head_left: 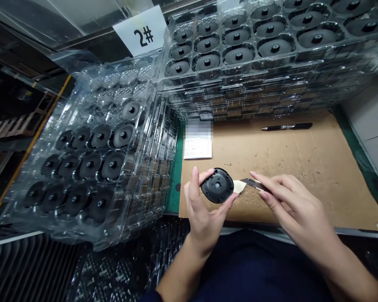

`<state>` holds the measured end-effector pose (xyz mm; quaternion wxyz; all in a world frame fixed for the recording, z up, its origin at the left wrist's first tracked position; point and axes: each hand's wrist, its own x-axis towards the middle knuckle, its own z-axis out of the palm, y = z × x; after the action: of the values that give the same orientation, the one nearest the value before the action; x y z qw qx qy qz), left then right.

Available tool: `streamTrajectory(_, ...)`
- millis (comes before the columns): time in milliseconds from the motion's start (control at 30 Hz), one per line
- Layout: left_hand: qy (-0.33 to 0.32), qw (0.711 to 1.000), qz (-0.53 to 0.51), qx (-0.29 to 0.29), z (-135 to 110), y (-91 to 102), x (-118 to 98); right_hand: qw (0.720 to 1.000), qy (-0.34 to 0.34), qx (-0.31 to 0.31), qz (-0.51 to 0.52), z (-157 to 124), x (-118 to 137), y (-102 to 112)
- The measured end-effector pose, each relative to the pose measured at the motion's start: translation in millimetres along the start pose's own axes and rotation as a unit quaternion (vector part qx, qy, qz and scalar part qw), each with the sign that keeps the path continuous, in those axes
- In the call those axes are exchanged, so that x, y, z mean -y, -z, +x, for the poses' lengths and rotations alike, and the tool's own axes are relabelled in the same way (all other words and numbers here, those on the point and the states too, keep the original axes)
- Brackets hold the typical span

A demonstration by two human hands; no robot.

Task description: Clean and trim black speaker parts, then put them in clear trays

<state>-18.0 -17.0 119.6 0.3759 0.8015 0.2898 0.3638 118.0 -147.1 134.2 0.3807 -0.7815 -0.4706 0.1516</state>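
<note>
My left hand grips a rounded black plastic cover by its edges, thumb below and fingers above. Its underside, with a small hub at the centre and little tabs round the rim, faces me. At my left thumb tip is a cream-coloured piece; whether it is worn on the thumb or lies against it, I cannot tell. Pinched in my right hand is a small craft knife, its metal blade pointing left. The blade tip meets the cream piece, a little right of the cover.
Cardboard covers the green bench, with a black pen and a white paper slip on it. Stacked clear trays of black covers stand at left, and more trays at the back. A "2#" sign stands behind.
</note>
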Motion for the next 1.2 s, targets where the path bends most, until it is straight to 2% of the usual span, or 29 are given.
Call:
streamTrajectory(167, -0.086, 0.994, 0.069, -0.028, 1.8, 0.9, 6.9, 0.999, 0.004, 0.003, -0.051, -2.1, 8.7, -0.5)
streamTrajectory(300, -0.104, 0.990, 0.092, -0.028, 2.4, 1.5, 8.1, 0.998, 0.005, 0.018, -0.061, -2.4, 11.5, -0.5)
streamTrajectory(967, -0.109, 0.989, 0.095, -0.022, 2.0, 0.5, 10.4, 0.994, 0.017, 0.007, -0.104, -1.6, 11.1, -3.0)
streamTrajectory(1133, -0.102, 0.991, 0.087, -0.020, 0.8, 0.4, 12.6, 0.995, 0.036, 0.089, -0.027, -3.5, 11.5, 6.8)
streamTrajectory(1200, -0.099, 0.991, 0.089, -0.021, 1.0, 0.5, 12.7, 0.997, 0.000, 0.074, -0.027, -4.1, 3.8, 9.8)
